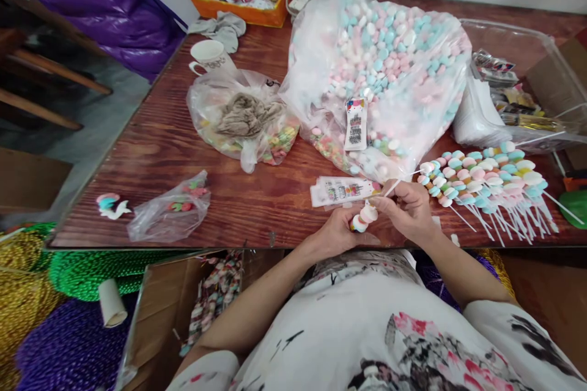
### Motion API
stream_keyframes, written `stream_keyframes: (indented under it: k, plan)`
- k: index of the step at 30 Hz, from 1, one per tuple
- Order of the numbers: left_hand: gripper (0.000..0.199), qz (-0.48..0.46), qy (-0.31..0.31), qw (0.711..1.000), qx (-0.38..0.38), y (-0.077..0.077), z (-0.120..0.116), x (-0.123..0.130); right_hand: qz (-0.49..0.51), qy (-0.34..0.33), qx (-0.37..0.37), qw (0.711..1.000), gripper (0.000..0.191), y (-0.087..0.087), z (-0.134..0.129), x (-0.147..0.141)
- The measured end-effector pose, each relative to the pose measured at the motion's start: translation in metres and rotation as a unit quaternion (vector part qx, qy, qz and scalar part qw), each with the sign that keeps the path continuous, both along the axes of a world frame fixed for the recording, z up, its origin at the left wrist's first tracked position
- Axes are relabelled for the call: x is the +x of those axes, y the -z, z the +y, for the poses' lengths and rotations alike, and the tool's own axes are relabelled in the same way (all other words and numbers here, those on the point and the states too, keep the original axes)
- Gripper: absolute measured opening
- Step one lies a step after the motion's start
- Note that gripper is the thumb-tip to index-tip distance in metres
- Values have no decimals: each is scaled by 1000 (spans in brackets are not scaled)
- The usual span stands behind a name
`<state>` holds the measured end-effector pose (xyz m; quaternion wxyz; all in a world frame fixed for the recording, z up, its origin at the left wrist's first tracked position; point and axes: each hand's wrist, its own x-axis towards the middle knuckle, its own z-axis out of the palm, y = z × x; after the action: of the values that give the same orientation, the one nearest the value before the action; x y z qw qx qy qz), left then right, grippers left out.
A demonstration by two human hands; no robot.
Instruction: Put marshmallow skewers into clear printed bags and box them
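Note:
Close to the table's front edge, my left hand (338, 233) is closed around a short row of pink and white marshmallows (367, 214). My right hand (410, 211) pinches a thin white stick (392, 187) just above the top marshmallow. Whether that stick runs through the row is hidden by the fingers. Flat printed clear wrappers (342, 190) lie just beyond my left hand. To the right of my right hand is a pile of finished-looking marshmallow skewers (481, 178), their white sticks pointing toward me.
A big clear bag of pastel marshmallows (389, 43) carries a small printed packet (356, 124). Left of it are a bag with a brown cloth (247, 115), a white mug (211, 56) and an orange tray (238, 11). A small bag of gummies (172, 211) lies front left; a clear bin (509, 27) stands right.

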<state>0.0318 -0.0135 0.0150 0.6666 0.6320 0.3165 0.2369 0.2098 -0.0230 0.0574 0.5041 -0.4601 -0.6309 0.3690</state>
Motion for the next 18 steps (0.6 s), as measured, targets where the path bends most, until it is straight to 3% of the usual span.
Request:
stream_keyframes:
  k: [8, 12, 18]
  plan:
    - [52, 21, -34, 999, -38, -4, -3, 7, -29, 145, 36, 988, 36, 14, 9, -5]
    - [55, -1, -40, 996, -82, -2, -3, 5, -59, 112, 25, 992, 35, 17, 11, -13]
    - [75, -10, -24, 988, -153, -1, 3, 0, 48, 26, -119, 991, 28, 27, 16, -19]
